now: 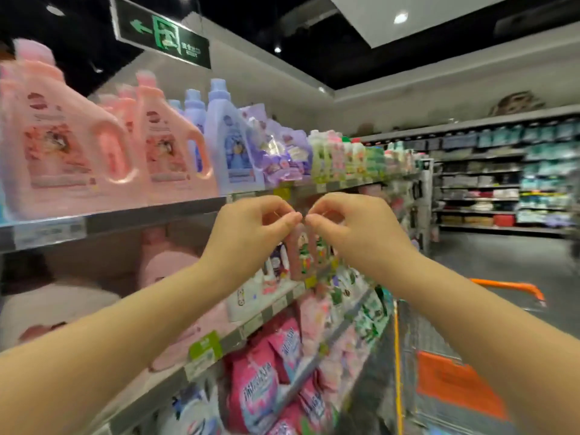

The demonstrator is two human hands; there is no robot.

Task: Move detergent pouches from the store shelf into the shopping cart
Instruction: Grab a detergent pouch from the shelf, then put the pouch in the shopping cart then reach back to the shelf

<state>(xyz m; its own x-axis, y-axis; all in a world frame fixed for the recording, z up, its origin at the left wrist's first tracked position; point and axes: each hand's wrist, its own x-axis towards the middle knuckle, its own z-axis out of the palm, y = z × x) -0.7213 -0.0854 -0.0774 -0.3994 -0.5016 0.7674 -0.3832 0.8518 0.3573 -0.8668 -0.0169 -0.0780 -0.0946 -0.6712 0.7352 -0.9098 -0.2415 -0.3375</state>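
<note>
Purple detergent pouches (284,152) stand on the top shelf (150,215), between lilac bottles and green ones. Pink and white pouches (266,381) fill the lower shelves at the bottom centre. Both my hands are raised in front of the shelf edge, just below the purple pouches. My left hand (251,221) and my right hand (351,221) have their fingers curled, thumb and fingertips nearly meeting in the middle. Neither hand holds anything. The shopping cart (445,372), metal mesh with an orange handle (514,288), stands at the lower right.
Big pink bottles (62,142) and lilac bottles (229,142) crowd the top shelf on the left. The aisle floor (502,255) opens to the right, with more shelving (502,177) across the far end. A green exit sign (163,36) hangs overhead.
</note>
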